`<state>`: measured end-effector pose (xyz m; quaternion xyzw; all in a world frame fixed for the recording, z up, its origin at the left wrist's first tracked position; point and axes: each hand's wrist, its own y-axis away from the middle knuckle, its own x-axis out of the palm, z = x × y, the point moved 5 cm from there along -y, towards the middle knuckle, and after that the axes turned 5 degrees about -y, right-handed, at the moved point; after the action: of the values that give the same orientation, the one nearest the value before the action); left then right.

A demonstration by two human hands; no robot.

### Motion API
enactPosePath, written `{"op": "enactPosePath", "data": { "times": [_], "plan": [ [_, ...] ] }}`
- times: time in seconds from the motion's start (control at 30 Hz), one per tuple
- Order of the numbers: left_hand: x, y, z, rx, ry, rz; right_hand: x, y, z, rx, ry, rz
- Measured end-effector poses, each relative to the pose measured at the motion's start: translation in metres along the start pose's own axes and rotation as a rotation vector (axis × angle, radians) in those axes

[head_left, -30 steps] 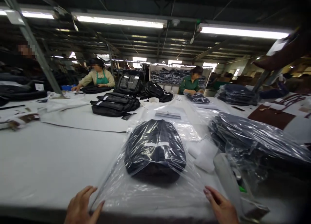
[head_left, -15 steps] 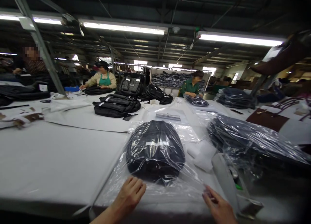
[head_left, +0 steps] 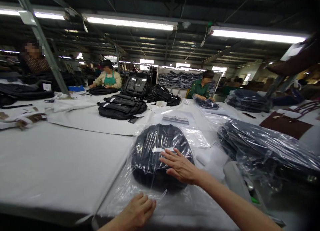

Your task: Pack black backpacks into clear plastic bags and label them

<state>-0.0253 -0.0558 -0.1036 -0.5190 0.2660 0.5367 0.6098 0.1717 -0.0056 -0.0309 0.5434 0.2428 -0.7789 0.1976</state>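
A dark backpack (head_left: 145, 161) lies in front of me inside a clear plastic bag (head_left: 117, 187), with a white strip showing across its middle. At the bag's near side, my left hand (head_left: 138, 209) is closed with curled fingers on the plastic film. My right hand (head_left: 181, 166) is open, its fingers spread flat over the bagged backpack's right half, palm down. A folded-up fin of film stands beside the left hand's knuckles.
Bagged dark backpacks (head_left: 262, 141) are piled at the right, with a brown handbag (head_left: 285, 124) behind. Several unwrapped black backpacks (head_left: 122, 105) lie farther back on the white table (head_left: 62, 157). Two co-workers (head_left: 108, 79) stand across it, and another person (head_left: 35, 59) at far left.
My right hand has left the bag's near right edge and moved up and left onto the bagged backpack, its fingers opening flat. My left hand stays closed at the near side, slightly lower.
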Motion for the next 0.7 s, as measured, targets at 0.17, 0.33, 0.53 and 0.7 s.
{"op": "enactPosePath", "data": {
  "times": [0.17, 0.33, 0.53, 0.7],
  "plan": [
    [0.017, 0.013, -0.008, -0.013, 0.071, 0.107, 0.057, -0.002, -0.007, -0.012, -0.059, 0.131],
    [-0.023, -0.016, 0.022, -0.132, 0.205, 0.109, 0.087, 0.002, -0.018, -0.018, 0.020, 0.068],
    [-0.005, -0.064, 0.085, 0.114, 0.169, 0.131, 0.091, 0.000, -0.015, -0.065, 0.143, -0.039],
    [0.055, -0.040, 0.091, 0.167, 0.211, 0.215, 0.100, 0.003, -0.016, -0.004, 0.121, -0.059]
  ]
}}
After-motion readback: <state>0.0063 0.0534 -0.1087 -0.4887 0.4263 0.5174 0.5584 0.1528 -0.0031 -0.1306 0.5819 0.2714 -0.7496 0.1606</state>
